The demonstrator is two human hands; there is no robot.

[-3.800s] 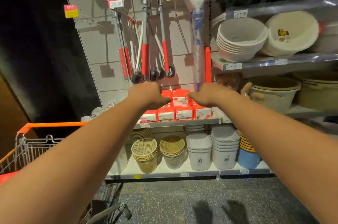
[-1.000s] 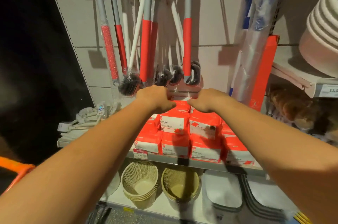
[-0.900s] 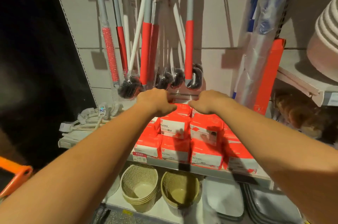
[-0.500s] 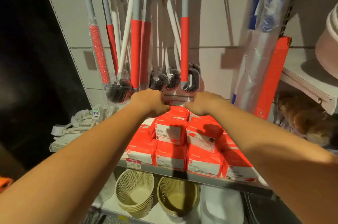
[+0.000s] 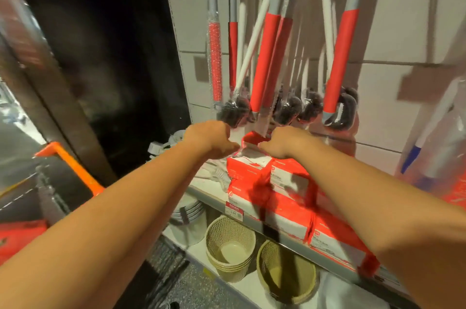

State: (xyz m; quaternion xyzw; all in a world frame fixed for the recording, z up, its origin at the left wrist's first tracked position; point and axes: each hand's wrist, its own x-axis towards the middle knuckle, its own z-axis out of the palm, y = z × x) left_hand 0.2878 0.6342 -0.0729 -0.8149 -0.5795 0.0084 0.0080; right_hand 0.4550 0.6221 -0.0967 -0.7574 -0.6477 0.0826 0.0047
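Site: shop aisle, head view looking down along both forearms to a shelf (image 5: pixel 285 239) of goods.
Thing in hand: top red pack (image 5: pixel 253 139), at the back of the stack of red packs (image 5: pixel 290 204), close to the wall panel and just under the hanging brushes (image 5: pixel 287 109).
Left hand (image 5: pixel 211 138): knuckles up, fingers curled, closed on the pack's left end; fingertips hidden behind the hand.
Right hand (image 5: pixel 285 143): the same on the right end, fingers curled under, tips out of sight.
Pack attitude: looks tipped up between the two hands, its front edge clear of the pack below. Motion blur, so contact underneath can't be told.
Step, as judged: the grasp is made and the lift off the stack is just starting.
Next move calls for: raising the pack straight up, then drawing it back toward the body, keeping low enough to miss the brush heads right above the knuckles.
Watch: neighbouring packs lie loosely stacked and a drag could shift them.
Likely destination: orange cart (image 5: pixel 71 166) at the left, though that is a guess.
Below the shelf: wicker baskets (image 5: pixel 230 245), not involved.
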